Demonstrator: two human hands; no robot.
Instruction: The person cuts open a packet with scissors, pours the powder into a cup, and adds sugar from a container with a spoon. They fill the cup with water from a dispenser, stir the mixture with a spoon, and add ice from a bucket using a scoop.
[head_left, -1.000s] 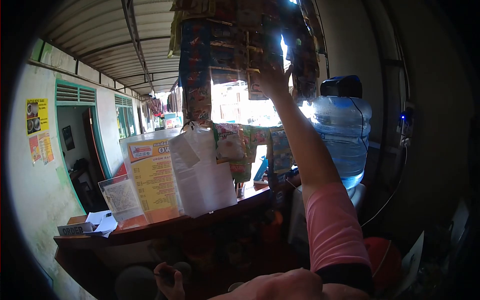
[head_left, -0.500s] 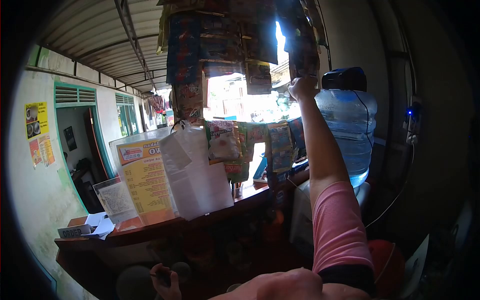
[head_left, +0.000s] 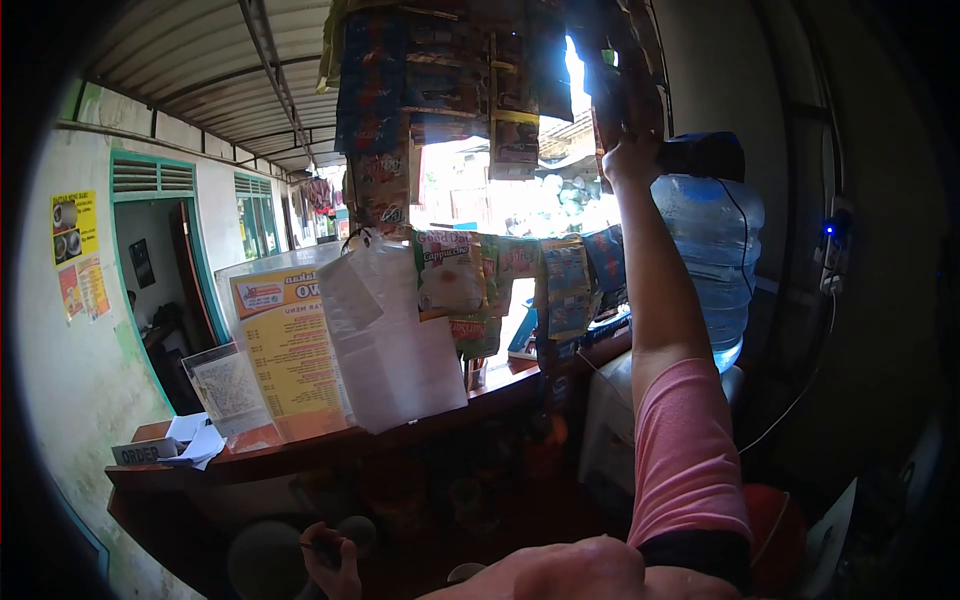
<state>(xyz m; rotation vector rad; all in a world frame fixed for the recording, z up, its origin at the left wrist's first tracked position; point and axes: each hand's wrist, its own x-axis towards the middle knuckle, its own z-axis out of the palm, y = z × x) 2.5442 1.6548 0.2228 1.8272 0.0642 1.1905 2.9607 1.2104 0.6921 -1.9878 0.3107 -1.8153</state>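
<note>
My right hand [head_left: 632, 160] is raised at the end of an outstretched arm, closed on the lower part of a dark hanging strip of sachets [head_left: 622, 100]. The strip is in shadow and its print cannot be read. Left of it hang more sachet strips [head_left: 372, 85], in blue, red and brown. My left hand [head_left: 332, 565] is low at the bottom of the view, its fingers curled together in shadow. Something dark and thin seems to lie in them, but I cannot make it out.
A large water bottle [head_left: 705, 260] stands right of my arm. Along the wooden counter [head_left: 300, 450] are a menu board [head_left: 290, 345], white plastic bags [head_left: 395, 340], cappuccino sachets [head_left: 450, 275] and an order sign [head_left: 143, 453]. A cable [head_left: 790, 410] runs down the right wall.
My right hand has moved slightly right and up, and the sachet strip's lower end has shifted right with it. The view has tilted a little. My left hand looks the same.
</note>
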